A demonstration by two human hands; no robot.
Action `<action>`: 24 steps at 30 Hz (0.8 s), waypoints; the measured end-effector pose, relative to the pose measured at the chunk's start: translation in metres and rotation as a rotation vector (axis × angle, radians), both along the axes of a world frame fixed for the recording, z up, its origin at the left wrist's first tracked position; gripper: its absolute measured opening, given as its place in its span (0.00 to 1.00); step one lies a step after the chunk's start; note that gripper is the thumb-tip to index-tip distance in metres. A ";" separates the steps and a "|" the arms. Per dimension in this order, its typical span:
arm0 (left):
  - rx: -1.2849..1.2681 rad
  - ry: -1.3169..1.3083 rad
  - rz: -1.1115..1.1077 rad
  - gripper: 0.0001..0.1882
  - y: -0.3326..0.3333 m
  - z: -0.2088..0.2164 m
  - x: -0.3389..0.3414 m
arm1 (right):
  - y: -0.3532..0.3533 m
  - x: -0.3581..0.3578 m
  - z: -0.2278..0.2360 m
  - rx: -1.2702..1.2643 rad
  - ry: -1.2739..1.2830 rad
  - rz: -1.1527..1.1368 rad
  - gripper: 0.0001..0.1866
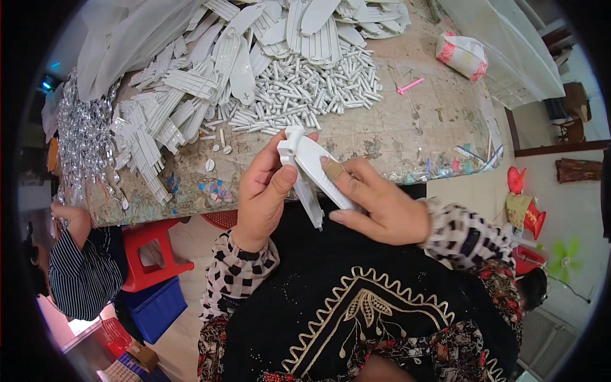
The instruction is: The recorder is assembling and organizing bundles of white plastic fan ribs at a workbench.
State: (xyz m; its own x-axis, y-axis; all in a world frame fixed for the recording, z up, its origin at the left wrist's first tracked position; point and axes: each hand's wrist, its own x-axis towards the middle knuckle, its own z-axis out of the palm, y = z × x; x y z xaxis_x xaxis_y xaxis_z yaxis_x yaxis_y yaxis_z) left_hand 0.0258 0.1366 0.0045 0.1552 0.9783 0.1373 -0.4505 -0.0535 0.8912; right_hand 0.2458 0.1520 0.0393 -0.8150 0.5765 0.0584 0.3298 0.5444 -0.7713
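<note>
Meeting at their upper ends, two white plastic parts form a narrow V, held up in front of the person's body about midway along the near edge of the counter [394, 124]. The left grip [264, 197] is closed on the narrow white bar [308, 197], thumb pressed close below its blocky end [287, 148]. The right grip [385, 207] holds the white oval plate [316, 167], fingers laid along its outer face and thumb by its lower end; a tan plaster wraps one finger. Whether a pin already joins the two parts cannot be told. To work well here, the left side should probably act as the steady clamp, keeping the blocky end still while the right side guides the plate square to it. Pressure seems best spread along the plate rather than pushed at its tip, since thin plastic could flex or slip sideways, and the left thumb should stay clear of the closing gap. Beyond the hands, toward the counter's far edge, lie a mound of short white rods [312, 86] and, left of it, a loose heap of white panels [242, 73]. Silver strands [86, 134] hang at the left edge; a pink stick [410, 86] and a soft packet [462, 56] lie toward the far right corner.
</note>
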 end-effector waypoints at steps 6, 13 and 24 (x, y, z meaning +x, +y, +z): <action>0.013 0.039 0.078 0.31 -0.001 -0.008 0.018 | -0.007 -0.025 -0.030 0.091 0.123 -0.176 0.42; -0.139 0.082 0.087 0.32 0.006 0.015 0.011 | 0.009 -0.025 -0.015 0.402 0.073 -0.189 0.28; 0.147 0.636 -0.364 0.47 -0.009 -0.002 -0.024 | 0.026 -0.028 0.005 -0.002 0.158 -0.015 0.12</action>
